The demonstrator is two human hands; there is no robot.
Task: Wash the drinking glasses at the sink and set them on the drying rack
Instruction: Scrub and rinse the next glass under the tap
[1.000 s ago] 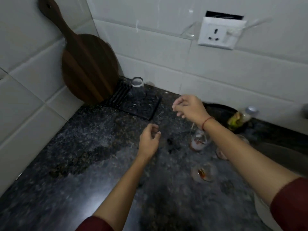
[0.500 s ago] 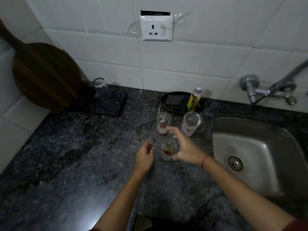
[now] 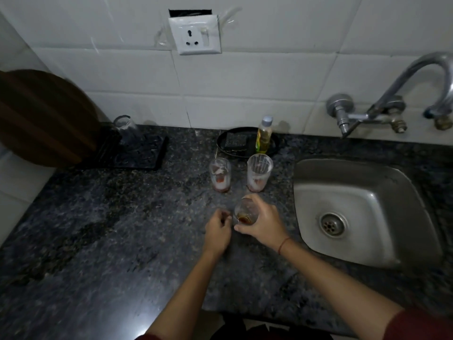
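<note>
My right hand [image 3: 263, 223] grips a small drinking glass [image 3: 245, 212] with brown dregs, standing on the dark granite counter [image 3: 110, 241]. My left hand [image 3: 217, 231] rests beside it on the counter, fingers loosely curled, holding nothing. Two more dirty glasses stand behind: one [image 3: 220, 174] with reddish residue and one [image 3: 259, 173] with whitish film. A clean glass [image 3: 126, 128] stands upside down on the black drying rack [image 3: 144, 155] at the back left. The steel sink [image 3: 362, 209] lies to the right.
A tap [image 3: 402, 94] juts from the tiled wall above the sink. A black dish [image 3: 231, 141] holds a sponge and a bottle of yellow liquid [image 3: 264, 134]. A round wooden board [image 3: 41, 116] leans at the left. A wall socket [image 3: 195, 35] sits above.
My view swung right from the rack to the sink. My right hand came down from mid-air and closed round the nearest glass; my left hand stayed low beside it.
</note>
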